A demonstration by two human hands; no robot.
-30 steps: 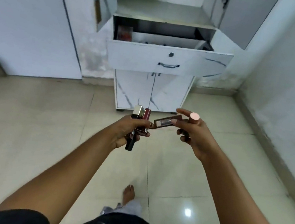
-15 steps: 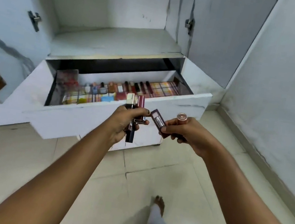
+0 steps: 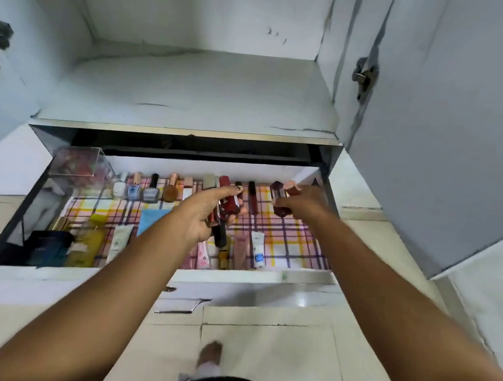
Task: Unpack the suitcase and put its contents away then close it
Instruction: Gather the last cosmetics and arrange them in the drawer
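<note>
We are holding both hands over the open drawer [image 3: 146, 288], whose white front edge is crossing the view from nine to three o'clock. Our left hand [image 3: 205, 213] is hovering near the middle, its fingers curled round a bunch of cosmetic tubes [image 3: 228, 209], dark red and black, with the thumb lying across the top of them. Our right hand [image 3: 302, 202] is reaching toward the back right corner at about one o'clock, its fingers pinching a dark red lipstick case [image 3: 277, 195] and a peach-capped tube [image 3: 291, 187]; how the fingers sit beneath them we cannot tell.

A checked liner [image 3: 282, 236] is covering the drawer floor. A row of small bottles [image 3: 150, 189] is standing along the back wall, from eleven toward twelve o'clock, and a clear box [image 3: 82, 166] is filling the back left corner. More tubes [image 3: 255, 249] are lying near the front edge, and dark and yellow boxes [image 3: 74, 246] are crowding the front left at eight o'clock. Bare liner is showing on the right, beneath our right forearm, beside the right side wall. Above the drawer a white shelf [image 3: 199, 92] is opening out, with a cabinet door [image 3: 447, 121] swung wide at two o'clock.
</note>
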